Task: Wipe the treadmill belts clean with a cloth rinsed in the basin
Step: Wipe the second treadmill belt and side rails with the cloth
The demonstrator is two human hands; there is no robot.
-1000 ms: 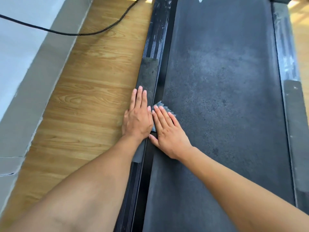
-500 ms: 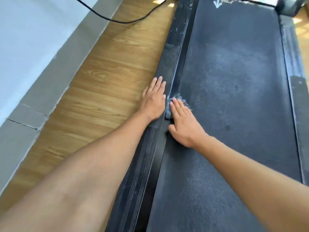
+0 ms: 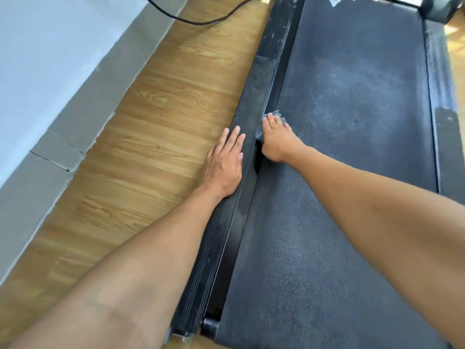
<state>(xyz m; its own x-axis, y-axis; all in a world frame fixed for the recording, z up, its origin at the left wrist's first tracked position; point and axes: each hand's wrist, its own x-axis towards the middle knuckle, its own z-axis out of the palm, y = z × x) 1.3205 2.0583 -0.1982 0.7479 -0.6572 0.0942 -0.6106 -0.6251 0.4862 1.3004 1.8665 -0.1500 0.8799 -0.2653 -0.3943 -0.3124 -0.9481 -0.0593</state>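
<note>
1. Nearest the camera, two bare forearms reach forward. Between them the near end of the treadmill belt (image 3: 289, 273) curves down beside a black roller end (image 3: 210, 323), with the ribbed left side rail (image 3: 206, 285) just beside it
2. The left grip (image 3: 224, 167), a bare hand, lies palm down on the outer edge of that rail, partly over the floor. Its fingers are straight and close together, and it has hold of nothing
3. Just beyond it and to the right, the right grip (image 3: 279, 141) lies palm down on the left edge of the belt. Its fingers are straight and press the cloth (image 3: 275, 114) flat onto the belt rather than curling round it
4. The cloth is grey-blue, crumpled and mostly hidden under the hand. It shows past the fingertips and along the thumb side, at the gap between belt and rail
5. Farther up, the belt carries a pale dusty patch (image 3: 352, 91)
6. The right side rail (image 3: 445, 122) runs along the far edge with white scuffs
7. Left of the treadmill lies a wooden floor (image 3: 163, 122), bordered by a grey skirting (image 3: 83, 109)
8. A black cable (image 3: 201, 20) crosses the floor at the far end, and a white arrow mark (image 3: 334, 1) sits on the belt there
</note>
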